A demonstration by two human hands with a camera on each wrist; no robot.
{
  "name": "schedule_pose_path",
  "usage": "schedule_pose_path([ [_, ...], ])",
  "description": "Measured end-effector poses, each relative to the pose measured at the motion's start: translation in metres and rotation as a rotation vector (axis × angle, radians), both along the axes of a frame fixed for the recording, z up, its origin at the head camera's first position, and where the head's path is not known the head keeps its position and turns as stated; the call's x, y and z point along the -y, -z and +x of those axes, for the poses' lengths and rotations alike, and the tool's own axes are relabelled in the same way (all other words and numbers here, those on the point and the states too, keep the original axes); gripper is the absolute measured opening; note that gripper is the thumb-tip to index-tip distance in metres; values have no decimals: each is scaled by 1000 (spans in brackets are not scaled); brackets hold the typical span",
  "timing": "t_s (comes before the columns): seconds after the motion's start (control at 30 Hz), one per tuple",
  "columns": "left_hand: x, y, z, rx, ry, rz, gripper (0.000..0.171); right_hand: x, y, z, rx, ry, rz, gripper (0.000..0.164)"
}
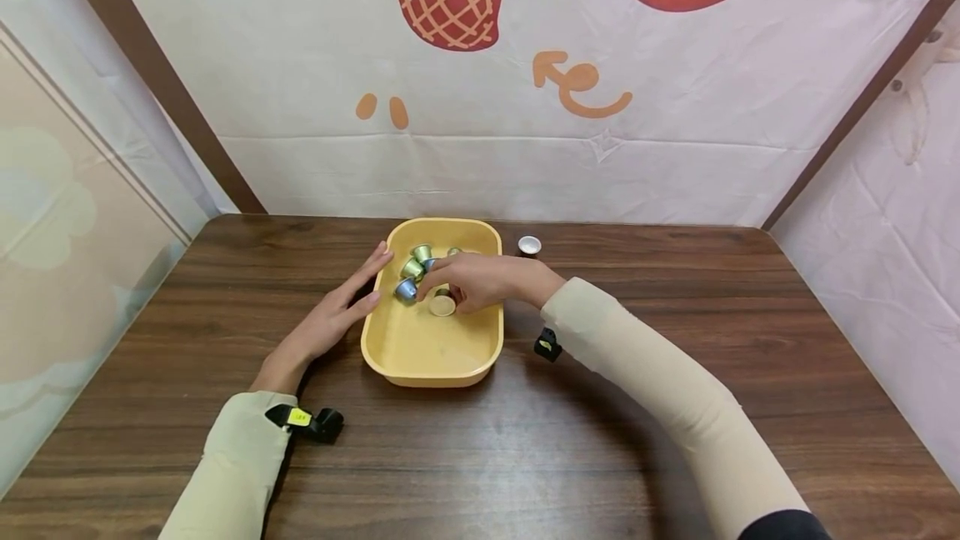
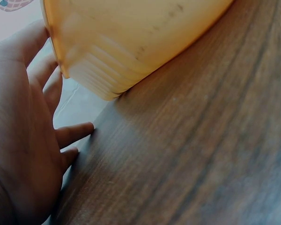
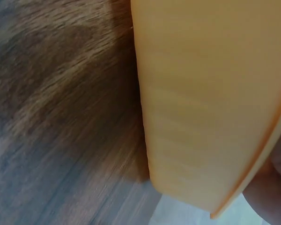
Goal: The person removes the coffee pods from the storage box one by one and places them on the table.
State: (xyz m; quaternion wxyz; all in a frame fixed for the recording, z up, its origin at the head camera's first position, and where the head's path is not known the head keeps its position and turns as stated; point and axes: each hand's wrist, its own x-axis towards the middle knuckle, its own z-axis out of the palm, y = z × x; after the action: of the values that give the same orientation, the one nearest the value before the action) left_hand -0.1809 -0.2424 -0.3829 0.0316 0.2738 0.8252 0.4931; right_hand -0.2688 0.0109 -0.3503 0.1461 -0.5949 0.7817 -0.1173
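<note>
A yellow plastic bin (image 1: 431, 352) stands on the table, with several small coffee capsules inside, among them a green capsule (image 1: 412, 268) and a blue capsule (image 1: 406, 290). My left hand (image 1: 337, 307) lies along the bin's left side, fingers extended, fingertips at the rim. Over the right rim my right hand (image 1: 480, 280) reaches into the bin, its fingers bent downward among the capsules. A capsule with a pale lid (image 1: 442, 304) shows between its index finger and thumb; whether they pinch it I cannot tell. The right wrist view mostly shows the bin's outer wall (image 3: 206, 103).
A small white-topped capsule or cup (image 1: 529, 246) stands on the wooden table (image 1: 675, 315), right of the bin near the back edge. Behind the table hangs a printed white cloth (image 1: 480, 165), with more cloth at both sides.
</note>
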Motion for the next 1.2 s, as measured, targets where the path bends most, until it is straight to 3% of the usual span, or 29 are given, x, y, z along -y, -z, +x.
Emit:
schedule_pose_path([
  [0.33,-3,-6,1,14,-10,-16,53,7,2,-2,-36,9,50,63],
  [1.2,-2,-2,0,9,-19,-24,53,15,2,0,-105,12,64,38],
])
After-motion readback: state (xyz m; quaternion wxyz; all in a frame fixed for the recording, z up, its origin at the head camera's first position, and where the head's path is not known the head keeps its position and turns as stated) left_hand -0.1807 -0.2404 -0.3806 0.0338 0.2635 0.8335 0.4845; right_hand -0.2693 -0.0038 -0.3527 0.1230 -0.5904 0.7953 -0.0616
